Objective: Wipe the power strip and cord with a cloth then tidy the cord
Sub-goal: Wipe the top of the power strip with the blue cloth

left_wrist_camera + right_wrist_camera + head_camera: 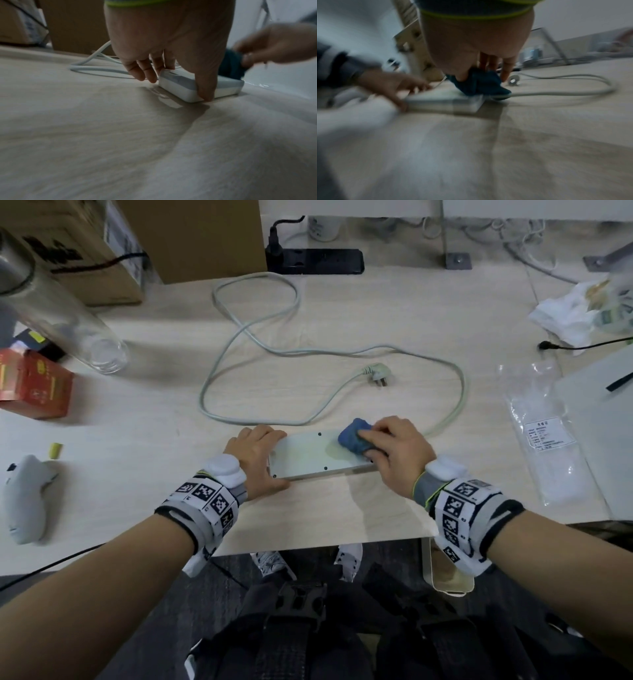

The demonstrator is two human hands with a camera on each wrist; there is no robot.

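Note:
The white power strip lies flat near the table's front edge, its screwed underside facing up. My left hand grips its left end, thumb on the near side and fingers over the far edge. My right hand holds a bunched blue cloth and presses it on the strip's right end. The pale cord leaves that right end, loops loosely across the table behind the strip and ends in its plug. The cloth shows under my right fingers in the right wrist view.
A black power strip lies at the table's back edge beside cardboard boxes. A clear glass bottle, a red box and a grey controller sit at the left. Plastic bags and a black cable lie right.

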